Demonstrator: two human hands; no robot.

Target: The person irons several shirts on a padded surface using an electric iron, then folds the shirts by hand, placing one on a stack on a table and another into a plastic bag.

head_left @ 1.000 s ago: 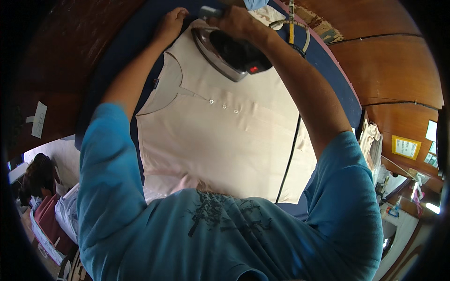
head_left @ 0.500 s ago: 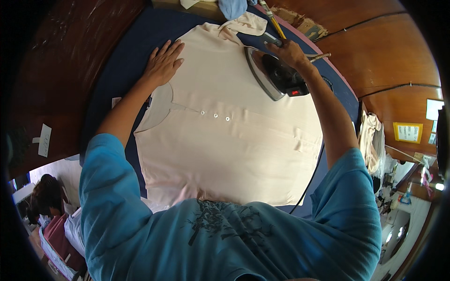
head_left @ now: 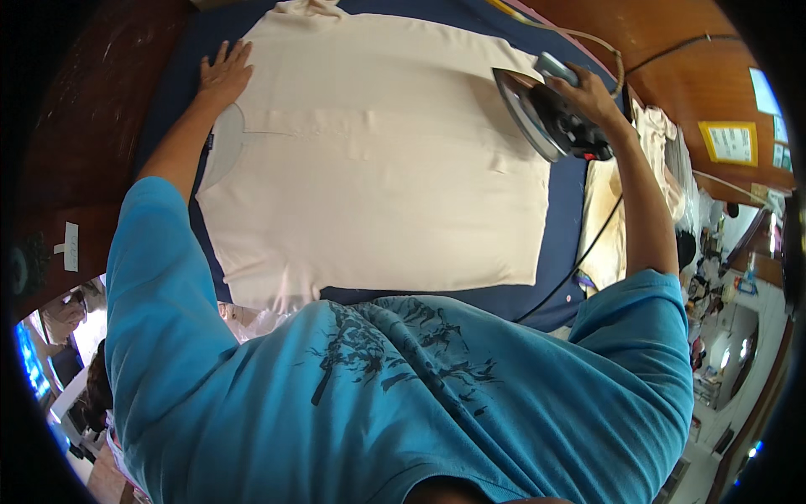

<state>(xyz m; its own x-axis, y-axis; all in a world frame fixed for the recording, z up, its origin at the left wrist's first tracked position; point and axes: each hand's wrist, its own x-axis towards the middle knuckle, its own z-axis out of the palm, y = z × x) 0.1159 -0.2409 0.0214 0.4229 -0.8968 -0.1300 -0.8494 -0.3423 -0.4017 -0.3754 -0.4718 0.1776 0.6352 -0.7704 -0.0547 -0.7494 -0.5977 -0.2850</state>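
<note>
A cream short-sleeved shirt (head_left: 386,193) lies spread on a dark blue padded board (head_left: 564,210), its neckline to the left and hem to the right. My left hand (head_left: 225,77) rests with fingers spread at the garment's far left, by the shoulder beyond the neckline. With my right hand (head_left: 588,97) I grip the handle of an iron (head_left: 546,118). Its metal soleplate is at the shirt's far right, near the hem, with the tip pointing up and left; its near edge looks tipped up. Whether the plate touches the cloth I cannot tell.
A black cord (head_left: 594,248) runs from the right side down past the board's near edge. A pale hose (head_left: 588,35) loops beyond the iron. Cream garments (head_left: 651,151) hang at the right. Brown wooden panels (head_left: 92,109) stand left and right.
The iron has moved right toward the hem in my right hand. My view has shifted, so the shirt sits higher and further left. My left hand stays flat near the shoulder.
</note>
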